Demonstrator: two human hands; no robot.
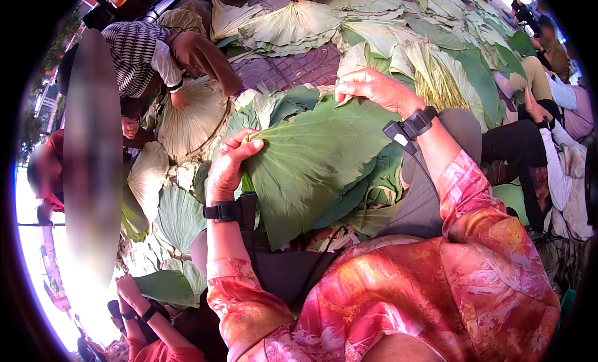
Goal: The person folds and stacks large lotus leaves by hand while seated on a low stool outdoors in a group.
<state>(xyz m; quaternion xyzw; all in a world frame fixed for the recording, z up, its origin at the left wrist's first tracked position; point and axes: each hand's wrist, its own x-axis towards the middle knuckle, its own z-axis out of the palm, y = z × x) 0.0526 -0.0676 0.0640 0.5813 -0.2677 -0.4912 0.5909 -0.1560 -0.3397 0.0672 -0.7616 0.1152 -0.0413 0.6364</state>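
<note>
A large green lotus leaf [308, 161], folded into a fan shape, spreads across the middle in front of me. My left hand [232, 159] pinches its narrow point between thumb and fingers. At the leaf's upper edge is my right hand [369, 89], its thumb and fingertips closed on the rim. More green leaves [385, 175] lie beneath the held one, over and between my legs. Just beyond it, a pile of green and pale leaves [280, 103] rests on the ground.
Stacked pale dried leaves [294, 26] lie on purple paving [299, 65] ahead. A bundle of leaf stalks [439, 77] shows at upper right. A co-worker in a patterned top [133, 49] bends over a dried leaf [196, 117]. Other people sit at right and lower left.
</note>
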